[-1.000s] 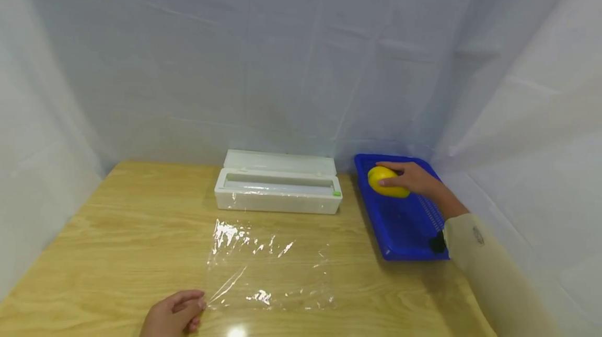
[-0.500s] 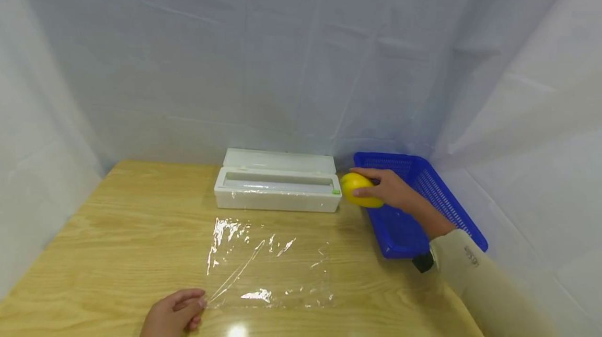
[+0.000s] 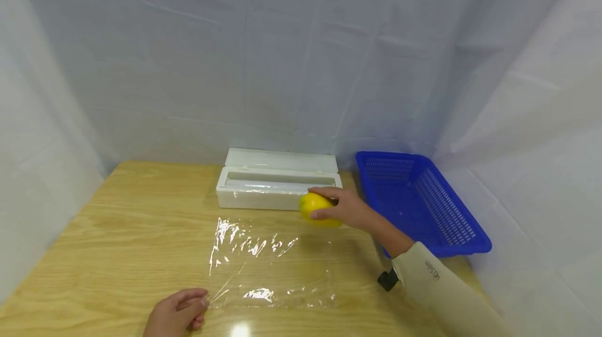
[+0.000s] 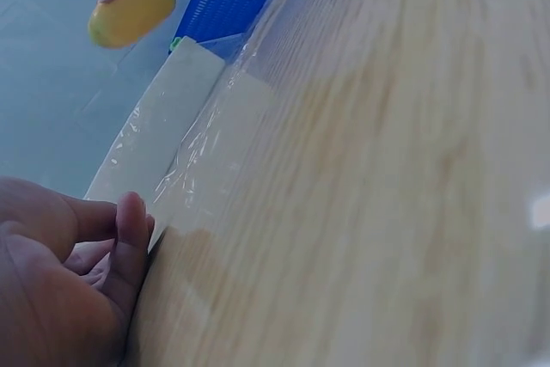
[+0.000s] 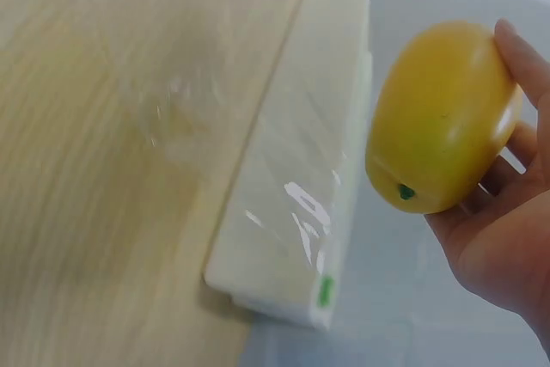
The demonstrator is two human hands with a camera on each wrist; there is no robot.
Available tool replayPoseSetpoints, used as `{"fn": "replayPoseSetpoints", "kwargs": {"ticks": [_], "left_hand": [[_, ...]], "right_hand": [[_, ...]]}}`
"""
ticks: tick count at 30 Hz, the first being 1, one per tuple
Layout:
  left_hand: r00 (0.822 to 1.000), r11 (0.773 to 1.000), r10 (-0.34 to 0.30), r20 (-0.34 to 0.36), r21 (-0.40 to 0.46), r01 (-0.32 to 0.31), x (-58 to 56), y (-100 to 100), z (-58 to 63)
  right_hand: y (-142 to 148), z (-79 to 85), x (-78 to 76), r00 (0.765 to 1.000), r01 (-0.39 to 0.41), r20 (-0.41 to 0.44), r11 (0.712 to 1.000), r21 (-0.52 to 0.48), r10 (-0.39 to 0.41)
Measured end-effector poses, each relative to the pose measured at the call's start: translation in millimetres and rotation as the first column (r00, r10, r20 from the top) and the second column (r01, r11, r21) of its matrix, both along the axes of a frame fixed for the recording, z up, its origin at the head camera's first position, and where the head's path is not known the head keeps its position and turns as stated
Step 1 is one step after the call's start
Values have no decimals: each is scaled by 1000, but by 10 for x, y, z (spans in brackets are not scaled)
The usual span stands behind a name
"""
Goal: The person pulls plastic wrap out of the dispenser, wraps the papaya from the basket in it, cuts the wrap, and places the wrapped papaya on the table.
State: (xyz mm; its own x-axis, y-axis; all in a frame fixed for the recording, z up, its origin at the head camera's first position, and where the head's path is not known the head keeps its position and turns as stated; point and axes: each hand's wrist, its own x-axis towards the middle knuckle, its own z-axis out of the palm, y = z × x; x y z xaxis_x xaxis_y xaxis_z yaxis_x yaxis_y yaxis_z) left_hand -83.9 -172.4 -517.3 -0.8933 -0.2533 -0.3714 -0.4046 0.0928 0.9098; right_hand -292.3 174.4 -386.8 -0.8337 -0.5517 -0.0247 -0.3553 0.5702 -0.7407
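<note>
A smooth yellow mango with a small green stem spot is gripped in my right hand, up over the table in front of the wrap box. In the right wrist view the thumb and fingers curl round one side of the mango. Flat on the table lies a clear sheet of plastic wrap, creased and shiny. My left hand rests at its near left corner. Seen from the left wrist, the thumb and forefinger pinch the edge of the wrap.
A white wrap dispenser box with its lid raised stands at the back, a roll inside. To its right is a blue plastic basket with slotted walls. Pale sheeting encloses the table at the back and sides.
My right hand has carried the mango out of the blue basket, leftward and nearer, to above the wrap's back right part. The left hand keeps its place at the corner.
</note>
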Motion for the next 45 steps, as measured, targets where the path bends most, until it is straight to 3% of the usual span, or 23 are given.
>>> {"fn": "replayPoseSetpoints", "kwargs": {"ticks": [9, 22, 35, 45], "left_hand": [[1000, 1000, -4, 6, 6, 4, 25, 18, 21], [1000, 1000, -6, 1, 21, 6, 12, 4, -16], [1000, 999, 0, 0, 34, 0, 18, -6, -16], [1000, 999, -2, -6, 42, 3, 17, -20, 0]], "right_hand": [[-323, -327, 30, 999, -49, 5, 999, 19, 49], [-606, -762, 109, 999, -44, 11, 996, 78, 43], [-776, -881, 236, 999, -24, -32, 984, 176, 30], [-785, -881, 263, 997, -31, -62, 982, 185, 43]]}}
